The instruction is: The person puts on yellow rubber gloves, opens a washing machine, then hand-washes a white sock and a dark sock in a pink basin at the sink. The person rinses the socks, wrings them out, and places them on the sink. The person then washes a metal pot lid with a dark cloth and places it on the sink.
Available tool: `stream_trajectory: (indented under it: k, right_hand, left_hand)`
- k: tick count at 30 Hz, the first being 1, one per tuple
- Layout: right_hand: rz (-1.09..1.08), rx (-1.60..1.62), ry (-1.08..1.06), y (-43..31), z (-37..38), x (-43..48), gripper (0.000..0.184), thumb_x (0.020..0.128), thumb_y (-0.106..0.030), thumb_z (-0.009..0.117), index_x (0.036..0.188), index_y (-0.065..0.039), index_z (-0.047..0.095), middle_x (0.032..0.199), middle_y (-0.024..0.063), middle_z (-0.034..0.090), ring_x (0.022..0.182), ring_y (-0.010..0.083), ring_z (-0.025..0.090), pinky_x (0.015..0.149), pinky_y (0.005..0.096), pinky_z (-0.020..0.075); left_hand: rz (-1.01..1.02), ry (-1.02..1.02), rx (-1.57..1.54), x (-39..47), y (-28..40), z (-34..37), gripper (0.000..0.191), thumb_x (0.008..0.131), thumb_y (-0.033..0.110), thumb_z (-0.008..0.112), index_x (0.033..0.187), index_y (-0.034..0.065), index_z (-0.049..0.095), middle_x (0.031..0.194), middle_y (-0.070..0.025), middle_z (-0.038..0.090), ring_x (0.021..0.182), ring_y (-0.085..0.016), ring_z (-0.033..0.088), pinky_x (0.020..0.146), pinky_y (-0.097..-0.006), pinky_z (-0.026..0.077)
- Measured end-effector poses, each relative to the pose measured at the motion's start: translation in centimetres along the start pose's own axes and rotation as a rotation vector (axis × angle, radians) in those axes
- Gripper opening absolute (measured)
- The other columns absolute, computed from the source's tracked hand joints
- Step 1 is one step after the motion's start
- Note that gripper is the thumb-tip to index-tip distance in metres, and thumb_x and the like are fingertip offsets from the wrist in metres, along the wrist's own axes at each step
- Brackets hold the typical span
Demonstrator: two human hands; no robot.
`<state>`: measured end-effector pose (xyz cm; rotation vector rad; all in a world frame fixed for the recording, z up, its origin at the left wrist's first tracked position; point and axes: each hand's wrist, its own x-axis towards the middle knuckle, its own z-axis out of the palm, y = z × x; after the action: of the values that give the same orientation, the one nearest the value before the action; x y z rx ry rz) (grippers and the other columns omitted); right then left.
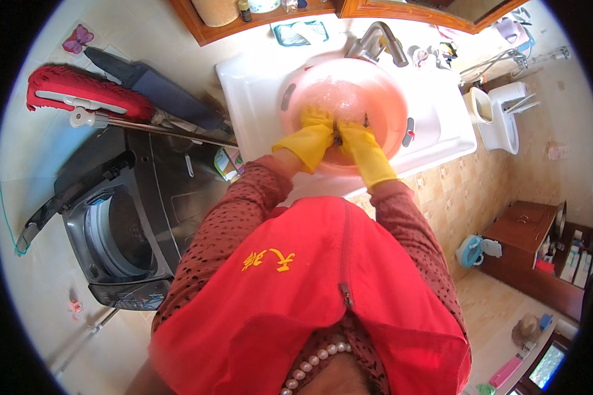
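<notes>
My left hand [315, 129] and my right hand [358, 138], both in yellow rubber gloves, are close together inside a pink plastic basin [399, 111]. Foamy water [336, 94] fills the far part of the basin. A small dark wet item, perhaps cloth [337, 138], shows between the gloves, and a bit of it sticks out beyond my right fingers. Both hands appear closed on it, though foam and the gloves hide most of it and the fingertips. The basin sits in a white washbasin [247, 98], below a metal faucet [383, 37].
At left, a black top-loading washing machine [123, 232] has its lid raised. A red mop head [89, 94] and its pole lean beside the sink's left end. A wooden cabinet [267, 22] hangs above. At right are a toilet [501, 118] and a brown cabinet [519, 227].
</notes>
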<state>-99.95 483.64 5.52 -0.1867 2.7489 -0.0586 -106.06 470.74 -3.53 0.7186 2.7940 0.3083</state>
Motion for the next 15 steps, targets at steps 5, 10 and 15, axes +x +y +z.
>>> stream_trajectory:
  k: [5,10,15]
  right_hand:
    - [0.082,0.396,-0.121,1.3,-2.0,1.0,0.048,0.09,-0.033,0.071,0.129,-0.005,0.067,0.112,0.0158,0.073,0.104,0.0305,0.069,0.088,0.0425,0.055]
    - [0.15,1.014,-0.181,3.3,-7.3,1.3,0.039,0.094,-0.031,0.072,0.116,0.001,0.072,0.094,0.012,0.076,0.081,0.0179,0.072,0.069,0.0307,0.0576]
    - [-0.037,1.634,0.077,6.4,-8.6,0.9,0.046,0.098,-0.038,0.07,0.116,0.004,0.068,0.099,0.0108,0.074,0.082,0.0195,0.072,0.071,0.0319,0.0592]
  left_hand:
    - [-0.01,-0.183,-1.516,-2.8,-0.8,-3.6,0.064,0.104,0.036,0.062,0.158,0.0102,0.04,0.16,-0.013,0.043,0.147,-0.027,0.04,0.119,-0.0382,0.035]
    - [0.163,-0.036,-1.54,-3.5,-1.5,-7.0,0.042,0.108,0.034,0.054,0.138,0.005,0.061,0.128,-0.0096,0.066,0.115,-0.022,0.063,0.103,-0.0314,0.049]
    - [0.0,-0.387,-2.257,0.4,0.8,-8.4,0.037,0.106,0.032,0.059,0.132,0.0064,0.064,0.123,-0.0073,0.068,0.11,-0.02,0.066,0.091,-0.0333,0.054]
